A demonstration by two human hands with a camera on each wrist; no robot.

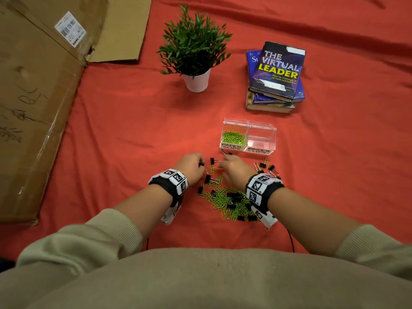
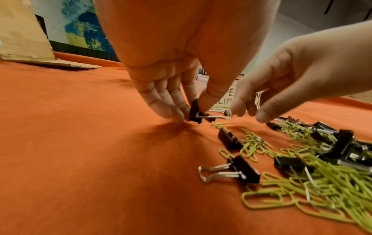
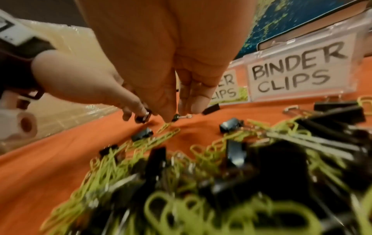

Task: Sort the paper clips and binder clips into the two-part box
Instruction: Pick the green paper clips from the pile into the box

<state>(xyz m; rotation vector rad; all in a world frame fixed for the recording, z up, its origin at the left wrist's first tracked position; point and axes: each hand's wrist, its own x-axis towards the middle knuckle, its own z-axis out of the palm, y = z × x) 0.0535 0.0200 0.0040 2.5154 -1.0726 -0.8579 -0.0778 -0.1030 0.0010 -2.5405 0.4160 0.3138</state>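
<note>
Pile [image 1: 229, 202]: green wire paper clips and black binder clips lie mixed nearest you, awaiting sorting.
Left hand [image 1: 192, 167]: pinches a small black binder clip [image 2: 194, 113] for lifting.
Right hand [image 1: 234, 169]: fingertips reach down to a green paper clip [image 3: 165, 126]; grip unclear.
Clear two-part plastic box [image 1: 249, 126]: just ahead, labels facing you, binder side empty.

Both forearms reach forward, wrists banded, palms down, hands low and close together. The left hand [image 2: 177, 89] points its fingers down, thumb and fingers pinching a binder clip [image 2: 196, 113]. The right hand [image 3: 161, 66] points down too, fingers loosely gathered, thumb tip nearly at the cloth.
</note>
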